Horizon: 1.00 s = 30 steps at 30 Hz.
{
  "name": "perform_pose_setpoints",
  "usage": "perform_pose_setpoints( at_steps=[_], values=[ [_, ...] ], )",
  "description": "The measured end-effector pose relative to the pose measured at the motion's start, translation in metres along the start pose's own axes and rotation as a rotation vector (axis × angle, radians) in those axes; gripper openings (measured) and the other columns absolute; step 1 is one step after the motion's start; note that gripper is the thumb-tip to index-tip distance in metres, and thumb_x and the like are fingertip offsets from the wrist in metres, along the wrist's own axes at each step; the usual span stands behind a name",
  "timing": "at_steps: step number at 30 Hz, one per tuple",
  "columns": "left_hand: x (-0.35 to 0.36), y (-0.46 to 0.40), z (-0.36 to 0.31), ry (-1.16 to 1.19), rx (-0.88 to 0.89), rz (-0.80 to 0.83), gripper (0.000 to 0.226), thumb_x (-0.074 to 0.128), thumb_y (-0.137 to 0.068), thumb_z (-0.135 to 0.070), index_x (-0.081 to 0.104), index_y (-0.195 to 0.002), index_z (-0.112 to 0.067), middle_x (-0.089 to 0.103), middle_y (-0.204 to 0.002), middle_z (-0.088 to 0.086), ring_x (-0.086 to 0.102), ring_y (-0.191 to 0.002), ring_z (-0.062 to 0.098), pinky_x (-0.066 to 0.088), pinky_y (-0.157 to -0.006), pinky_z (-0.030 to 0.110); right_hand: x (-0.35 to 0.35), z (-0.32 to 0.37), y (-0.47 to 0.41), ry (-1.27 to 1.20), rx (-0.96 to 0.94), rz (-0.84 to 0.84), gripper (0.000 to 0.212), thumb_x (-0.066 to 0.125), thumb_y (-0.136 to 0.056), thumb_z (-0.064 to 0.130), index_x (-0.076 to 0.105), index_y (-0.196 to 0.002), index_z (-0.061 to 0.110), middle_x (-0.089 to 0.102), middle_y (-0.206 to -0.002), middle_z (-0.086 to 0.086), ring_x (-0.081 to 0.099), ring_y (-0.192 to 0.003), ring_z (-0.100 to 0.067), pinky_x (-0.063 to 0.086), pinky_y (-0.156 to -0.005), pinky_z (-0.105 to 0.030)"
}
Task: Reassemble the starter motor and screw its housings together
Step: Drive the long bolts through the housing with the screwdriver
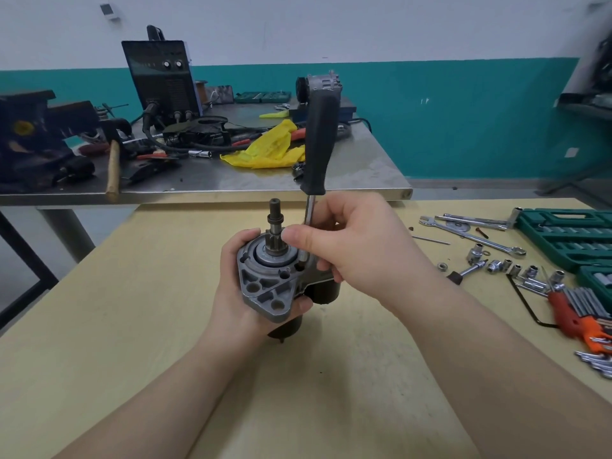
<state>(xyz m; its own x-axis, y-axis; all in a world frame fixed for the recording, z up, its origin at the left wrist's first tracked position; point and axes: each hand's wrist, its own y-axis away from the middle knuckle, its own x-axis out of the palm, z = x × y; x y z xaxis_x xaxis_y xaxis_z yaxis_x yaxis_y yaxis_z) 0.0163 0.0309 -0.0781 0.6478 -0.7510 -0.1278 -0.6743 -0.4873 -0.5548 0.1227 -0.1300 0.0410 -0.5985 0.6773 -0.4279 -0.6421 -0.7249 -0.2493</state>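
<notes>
- Pale wood tabletop (132, 326) lay in front, with a steel bench (364, 173) and a teal-and-white wall behind it.
- The starter motor (275, 283) stood upright above the tabletop, its shaft pointing up.
- The left hand (238, 293) had its grip closed around the motor's grey flange from below.
- The right hand (357, 246) pinched the metal shank of a black-handled screwdriver (319, 144), tip set into the flange.
- Sockets (503, 265), wrenches (477, 231) and a green tool case (569, 236) lay to the right.
</notes>
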Motion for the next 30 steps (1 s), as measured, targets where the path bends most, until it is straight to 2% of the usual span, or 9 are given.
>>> perform_pose_setpoints(
  at_steps=[3, 7, 11, 14, 16, 18, 22, 27, 30],
  values=[
    [0.0, 0.001, 0.0, -0.006, 0.006, 0.015, 0.111, 0.103, -0.052, 0.0, 0.038, -0.139, -0.028, 0.062, -0.132, -0.031, 0.065, -0.127, 0.005, 0.055, -0.098, 0.017, -0.002, 0.002, 0.0, -0.032, -0.002, 0.076, 0.009, 0.076, -0.099, 0.035, 0.075, -0.091, 0.03, 0.073, -0.071, 0.014, 0.067, -0.052, -0.007, 0.051, -0.047, -0.019],
    [-0.002, 0.002, 0.0, -0.005, 0.015, 0.019, 0.106, 0.095, -0.056, 0.0, 0.037, -0.138, -0.032, 0.061, -0.133, -0.032, 0.064, -0.126, 0.002, 0.052, -0.098, 0.014, -0.009, 0.003, -0.001, -0.043, 0.014, 0.112, 0.011, 0.07, -0.103, 0.022, 0.078, -0.097, 0.028, 0.079, -0.081, -0.001, 0.076, -0.073, -0.032, 0.063, -0.057, -0.035],
    [-0.002, 0.0, -0.003, 0.005, 0.019, 0.013, 0.102, 0.096, -0.058, -0.018, 0.037, -0.139, -0.037, 0.06, -0.136, -0.03, 0.065, -0.127, 0.004, 0.053, -0.098, 0.015, -0.003, 0.002, 0.0, 0.013, 0.016, 0.016, 0.022, 0.086, -0.089, 0.039, 0.075, -0.082, 0.021, 0.074, -0.068, 0.007, 0.069, -0.055, -0.008, 0.053, -0.049, -0.02],
    [-0.002, -0.001, -0.001, 0.025, 0.006, -0.014, 0.101, 0.094, -0.055, -0.022, 0.04, -0.139, -0.034, 0.062, -0.132, -0.029, 0.067, -0.125, 0.009, 0.059, -0.099, 0.026, 0.006, 0.001, 0.001, 0.062, -0.003, -0.051, 0.035, 0.087, -0.083, 0.055, 0.073, -0.083, 0.022, 0.074, -0.077, 0.009, 0.071, -0.063, -0.006, 0.057, -0.052, -0.024],
    [-0.001, -0.001, 0.001, 0.029, 0.0, -0.023, 0.103, 0.095, -0.054, -0.024, 0.041, -0.14, -0.031, 0.063, -0.133, -0.027, 0.068, -0.124, 0.013, 0.06, -0.1, 0.034, 0.004, 0.004, 0.002, 0.006, -0.013, 0.02, 0.02, 0.082, -0.091, 0.048, 0.074, -0.089, 0.029, 0.074, -0.086, 0.013, 0.071, -0.066, -0.006, 0.056, -0.052, -0.022],
    [-0.002, 0.0, 0.002, 0.019, 0.015, -0.014, 0.104, 0.096, -0.055, -0.02, 0.04, -0.14, -0.038, 0.062, -0.135, -0.027, 0.067, -0.125, 0.011, 0.058, -0.101, 0.027, -0.005, 0.007, 0.002, 0.001, -0.025, 0.146, 0.004, 0.074, -0.1, 0.034, 0.074, -0.097, 0.032, 0.075, -0.088, 0.011, 0.073, -0.067, -0.013, 0.06, -0.057, -0.027],
    [-0.003, -0.001, 0.001, -0.002, 0.044, 0.012, 0.106, 0.096, -0.058, -0.011, 0.037, -0.142, -0.038, 0.061, -0.141, -0.025, 0.066, -0.127, 0.007, 0.054, -0.101, 0.018, -0.01, 0.006, 0.002, 0.034, -0.048, 0.194, 0.014, 0.07, -0.103, 0.019, 0.075, -0.092, 0.027, 0.075, -0.077, 0.006, 0.073, -0.065, -0.011, 0.058, -0.06, -0.02],
    [-0.002, -0.001, 0.002, 0.024, 0.01, -0.013, 0.102, 0.094, -0.055, -0.02, 0.038, -0.139, -0.032, 0.063, -0.133, -0.028, 0.069, -0.123, 0.01, 0.059, -0.1, 0.028, 0.004, 0.002, 0.001, 0.139, -0.04, -0.036, 0.031, 0.086, -0.086, 0.047, 0.071, -0.079, 0.021, 0.072, -0.071, 0.009, 0.066, -0.06, -0.005, 0.058, -0.055, -0.028],
    [-0.002, 0.001, 0.002, 0.029, 0.005, -0.008, 0.101, 0.095, -0.058, -0.019, 0.039, -0.14, -0.034, 0.062, -0.134, -0.027, 0.068, -0.125, 0.011, 0.059, -0.098, 0.027, 0.001, 0.004, 0.002, 0.115, -0.074, 0.054, 0.014, 0.078, -0.095, 0.043, 0.074, -0.089, 0.031, 0.073, -0.079, 0.017, 0.069, -0.068, -0.003, 0.056, -0.058, -0.026]
  ],
)
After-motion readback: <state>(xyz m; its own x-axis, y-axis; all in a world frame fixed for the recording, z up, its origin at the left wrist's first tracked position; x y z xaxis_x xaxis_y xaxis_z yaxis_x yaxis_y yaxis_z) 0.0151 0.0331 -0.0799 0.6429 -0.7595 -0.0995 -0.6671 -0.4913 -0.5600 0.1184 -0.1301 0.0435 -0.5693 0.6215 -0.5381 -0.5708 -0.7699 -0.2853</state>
